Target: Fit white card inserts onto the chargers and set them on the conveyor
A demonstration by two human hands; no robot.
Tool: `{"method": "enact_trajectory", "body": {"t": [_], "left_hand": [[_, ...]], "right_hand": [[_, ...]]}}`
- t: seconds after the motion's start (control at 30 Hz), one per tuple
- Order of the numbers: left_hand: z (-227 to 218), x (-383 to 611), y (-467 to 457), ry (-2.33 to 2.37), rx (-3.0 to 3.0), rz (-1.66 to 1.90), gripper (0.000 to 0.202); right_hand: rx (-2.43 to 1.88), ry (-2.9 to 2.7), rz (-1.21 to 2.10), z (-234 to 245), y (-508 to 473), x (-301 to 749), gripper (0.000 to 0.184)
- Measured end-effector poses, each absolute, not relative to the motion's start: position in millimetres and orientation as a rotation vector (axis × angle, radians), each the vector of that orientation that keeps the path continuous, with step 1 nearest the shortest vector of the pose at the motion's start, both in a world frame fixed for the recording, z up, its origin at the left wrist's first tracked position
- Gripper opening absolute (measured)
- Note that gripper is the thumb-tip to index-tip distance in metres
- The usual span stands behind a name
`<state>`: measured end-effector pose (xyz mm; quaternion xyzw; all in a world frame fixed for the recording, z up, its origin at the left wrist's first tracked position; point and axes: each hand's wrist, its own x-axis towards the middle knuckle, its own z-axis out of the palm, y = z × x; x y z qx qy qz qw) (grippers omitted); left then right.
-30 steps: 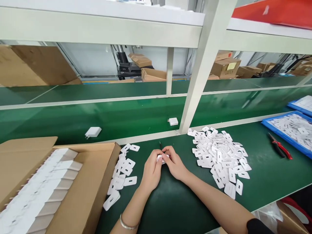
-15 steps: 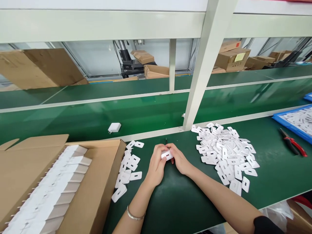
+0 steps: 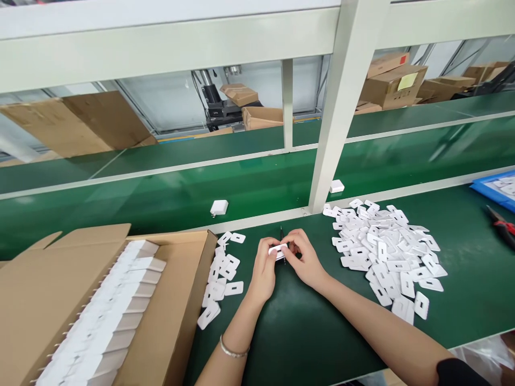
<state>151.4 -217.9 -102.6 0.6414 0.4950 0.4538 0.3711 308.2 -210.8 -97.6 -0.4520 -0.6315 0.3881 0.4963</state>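
Note:
Between my two hands is a small white plastic plate point(image 3: 277, 248) with a rectangular slot, held over the green bench. My left hand point(image 3: 262, 274) is closed on its left side, thumb on the near face. My right hand point(image 3: 309, 264) pinches the right end between thumb and finger, the other fingers curled. Behind the hands, a thin dark pointed tool point(image 3: 281, 231) shows in part; I cannot tell its kind. A small pile of similar slotted plates point(image 3: 217, 289) lies left of my left hand, and a larger pile of plates point(image 3: 386, 246) lies right of my right hand.
At left stands an open cardboard box point(image 3: 177, 300) with a row of white folded dividers point(image 3: 108, 305). Beyond the bench, a green conveyor belt point(image 3: 161, 206) carries white blocks point(image 3: 219, 207). A pale post point(image 3: 333, 118) rises at the bench's back edge. Red-handled pliers point(image 3: 502, 228) lie far right.
My view has tilted and shifted slightly. The white block on the belt has moved right, and another has come out from behind the post. My right fingers have shifted on the plate's end.

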Motion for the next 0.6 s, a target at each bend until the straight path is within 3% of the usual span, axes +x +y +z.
{"method": "enact_trajectory", "body": {"t": [0.3, 0.6], "left_hand": [[-105.8, 156.5, -219.3, 1.293, 1.656, 1.146, 0.028], [-121.3, 175.6, -216.5, 1.409, 1.431, 1.350, 0.027]], "right_hand": [[-1.005, -1.380, 1.139, -96.1, -200.1, 314.2, 0.041], [-1.120, -1.423, 0.933, -104.7, -205.6, 308.5, 0.028]]}}
